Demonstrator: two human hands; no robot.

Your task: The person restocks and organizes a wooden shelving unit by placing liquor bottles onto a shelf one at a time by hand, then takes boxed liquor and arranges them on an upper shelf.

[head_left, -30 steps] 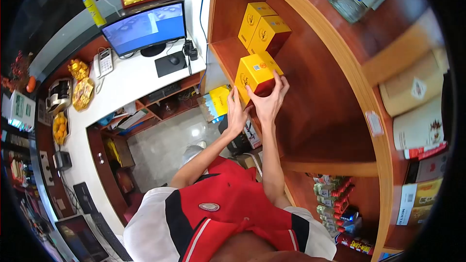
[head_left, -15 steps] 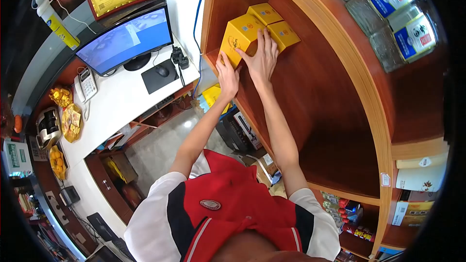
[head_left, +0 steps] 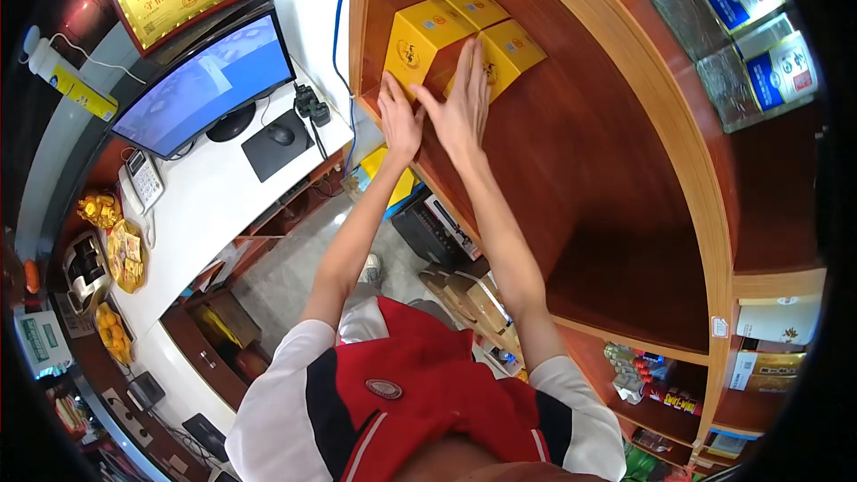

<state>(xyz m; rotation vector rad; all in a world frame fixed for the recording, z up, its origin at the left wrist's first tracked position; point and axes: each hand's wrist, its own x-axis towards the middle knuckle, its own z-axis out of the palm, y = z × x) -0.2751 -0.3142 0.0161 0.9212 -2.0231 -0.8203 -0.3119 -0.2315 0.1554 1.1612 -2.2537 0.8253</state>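
Note:
Three yellow cartons stand together in the upper left corner of a brown wooden shelf: a front carton (head_left: 420, 36), a back carton (head_left: 475, 5) and a right-hand carton (head_left: 513, 46). My left hand (head_left: 401, 123) is at the lower edge of the front carton, its fingers stretched upward against it. Beside it, my right hand (head_left: 459, 116) is held flat with long, straight fingers and the thumb apart. Its fingertips are at the side of the front carton, partly covering the right-hand carton. Neither hand is wrapped around anything.
Glass bottles with blue-white labels (head_left: 781, 76) stand on the upper right shelf. At left, a white desk (head_left: 210, 201) holds a monitor (head_left: 214, 80), a mouse (head_left: 281, 135) and a telephone (head_left: 143, 180). A black case (head_left: 428, 232) and cardboard (head_left: 478, 299) are on the floor below.
My right hand has slid down from the cartons' top edges, its fingers now straighter and closer together. My left hand stays at the front carton's lower edge. The whole view has shifted slightly.

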